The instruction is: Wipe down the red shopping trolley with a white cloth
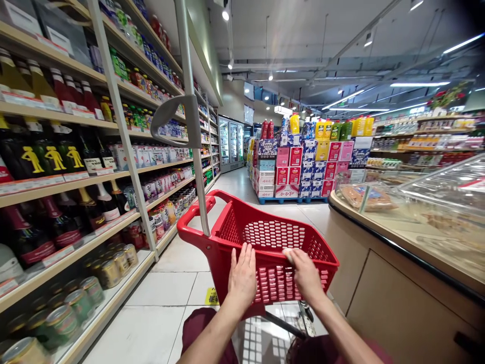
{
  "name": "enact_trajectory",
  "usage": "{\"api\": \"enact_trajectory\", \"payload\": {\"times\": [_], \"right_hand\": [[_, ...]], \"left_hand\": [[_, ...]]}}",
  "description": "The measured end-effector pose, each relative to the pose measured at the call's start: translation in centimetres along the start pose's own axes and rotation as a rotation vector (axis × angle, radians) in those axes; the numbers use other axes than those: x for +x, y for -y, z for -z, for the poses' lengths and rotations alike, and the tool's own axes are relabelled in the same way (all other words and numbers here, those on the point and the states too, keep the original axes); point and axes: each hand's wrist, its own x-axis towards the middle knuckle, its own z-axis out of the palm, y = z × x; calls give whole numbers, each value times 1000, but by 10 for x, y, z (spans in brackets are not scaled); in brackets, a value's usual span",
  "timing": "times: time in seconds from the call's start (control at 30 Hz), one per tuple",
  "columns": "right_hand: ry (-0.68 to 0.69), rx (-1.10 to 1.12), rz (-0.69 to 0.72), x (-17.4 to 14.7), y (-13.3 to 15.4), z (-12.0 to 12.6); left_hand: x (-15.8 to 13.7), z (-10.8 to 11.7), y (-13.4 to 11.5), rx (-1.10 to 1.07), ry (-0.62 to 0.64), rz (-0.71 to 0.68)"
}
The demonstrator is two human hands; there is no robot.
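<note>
A red plastic shopping cart (217, 260) stands sideways in front of me, its basket walls pierced with rows of holes. My left hand (242, 273) lies flat against the basket's near side, fingers straight and pointing up to the rim. At the near rim, further right, my right hand (305, 273) is closed on a small white wad (287, 252), perhaps a cloth or tissue. A grey metal pole (202, 192) rises from the handle end and carries a grey plastic loop (176, 121). No goods show in the visible part of the basket.
Shelves of bottles (56, 156) and cans (91, 290) line the left. A glass-topped counter (379, 253) stands close on the right. Stacked drink boxes (290, 174) occupy the floor ahead, with fridges (231, 139) behind. A yellow floor sticker (212, 296) lies beneath the cart.
</note>
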Motion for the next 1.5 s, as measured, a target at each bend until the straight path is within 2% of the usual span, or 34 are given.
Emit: {"api": "enact_trajectory", "payload": {"times": [0.07, 0.1, 0.13, 0.23, 0.3, 0.43, 0.5, 0.67, 0.73, 0.83, 0.9, 0.97, 1.07, 1.13, 1.2, 1.3, 1.4, 1.5], "right_hand": [[13, 39, 163, -1, 9, -5], [9, 37, 183, -1, 7, -5], [-3, 19, 155, -2, 0, -4], [-75, -66, -69, -4, -25, 4], [-89, -50, -76, -4, -23, 6], [-65, 97, 216, 0, 26, -8], [-69, 115, 256, 0, 36, -14], [-133, 51, 13, -2, 12, -15], [-130, 89, 34, -1, 26, -19], [-88, 206, 195, 6, 71, -30], [-36, 251, 262, 12, 89, -32], [-6, 247, 225, 17, 87, -30], [-39, 212, 79, 18, 70, -24], [-60, 236, 63, 17, 74, -24], [-62, 312, 152, 18, 100, -26], [-90, 452, 323, 35, 159, -20], [-251, 549, 386, 71, 209, 3], [-397, 505, 495, 101, 233, 23]], "left_hand": [[0, -1, -1, 2, -7, -22], [-1, -2, -1, 3, -11, -31], [-1, -2, 0, 2, -13, -39], [-4, -3, 0, -4, -23, -37], [-5, -4, -2, -2, -31, -18], [-5, -3, 1, 10, -60, -7], [-5, 0, 8, 22, -86, 25], [-7, 1, 18, 34, -103, 43], [-8, 0, 17, 40, -114, 36], [-10, 1, 23, 16, -156, -9], [-12, 5, 34, -9, -197, -2], [-14, 10, 49, -23, -236, 44], [-20, 17, 65, -36, -265, 76], [-24, 19, 69, -47, -276, 63], [-26, 20, 74, -52, -302, 81], [-28, 27, 88, -51, -379, 200], [-27, 35, 107, -73, -423, 318], [-27, 40, 119, -102, -422, 346]]}}
